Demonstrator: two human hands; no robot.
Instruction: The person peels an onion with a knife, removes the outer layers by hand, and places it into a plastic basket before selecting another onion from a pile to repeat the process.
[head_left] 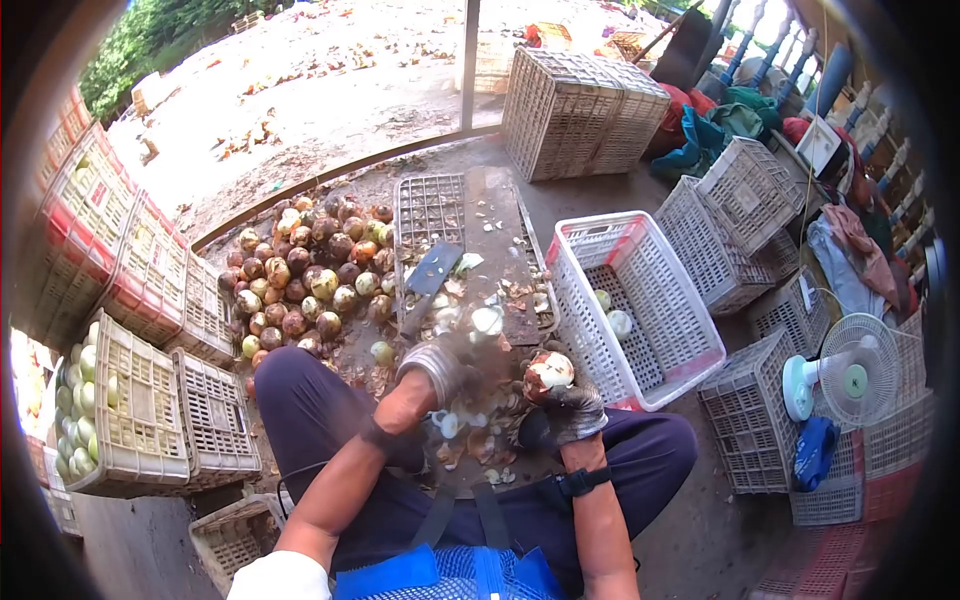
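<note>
My left hand (438, 368), in a light work glove, is smeared by motion near the front of a dirty board (495, 215); its fingers and anything in them are unclear. Just beyond it, a cleaver (436, 268) has its dark blade over the board's left edge, its handle toward me. My right hand (578, 412), in a dark and grey glove, is closed around a round, partly peeled brown-and-white fruit or bulb (548, 374). White pieces (487, 320) and peel scraps lie on and below the board, between my hands.
A pile of round brown and greenish produce (310, 265) lies left of the board. To the right, an open white crate (640, 300) holds a few pale pieces. Stacked crates (135, 420) stand at left, with more crates (585, 110) behind and a fan (858, 375) at right.
</note>
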